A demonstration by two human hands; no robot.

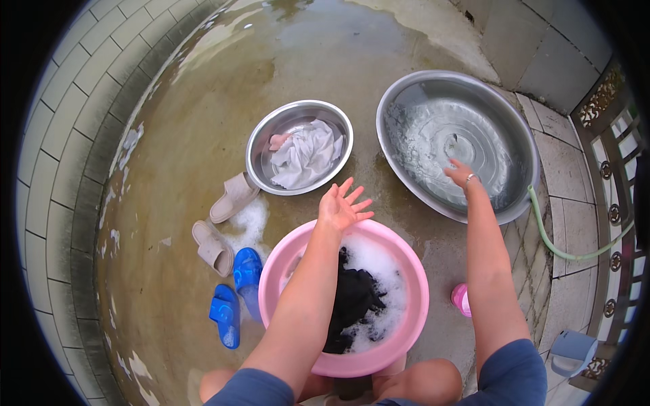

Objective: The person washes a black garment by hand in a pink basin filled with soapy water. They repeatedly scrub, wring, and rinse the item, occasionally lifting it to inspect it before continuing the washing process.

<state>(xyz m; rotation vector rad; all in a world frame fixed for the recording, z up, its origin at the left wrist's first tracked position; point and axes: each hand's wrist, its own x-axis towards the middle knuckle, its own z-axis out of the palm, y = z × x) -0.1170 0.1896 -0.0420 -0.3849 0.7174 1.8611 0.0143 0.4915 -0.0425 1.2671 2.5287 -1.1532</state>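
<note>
My left hand (344, 204), palm up with fingers spread, is empty above the far rim of a pink plastic basin (419, 304). Black cloth (355, 299) lies in white suds in that basin, partly hidden by my left forearm. My right hand (461, 173), with a band at the wrist, reaches over the near part of a large metal basin (382, 119) of water; it holds nothing that shows, and its fingers look apart. A smaller metal basin (250, 147) beyond my left hand contains a white cloth (307, 155) and a small pink piece (278, 142).
Beige slippers (231, 200) and blue slippers (225, 315) stand on the wet concrete at left, near foam. A pink cup (461, 299) is beside my right forearm. A green hose (563, 255) meets the large basin's rim. A grey-blue slipper (574, 350) lies lower right, near a metal gate.
</note>
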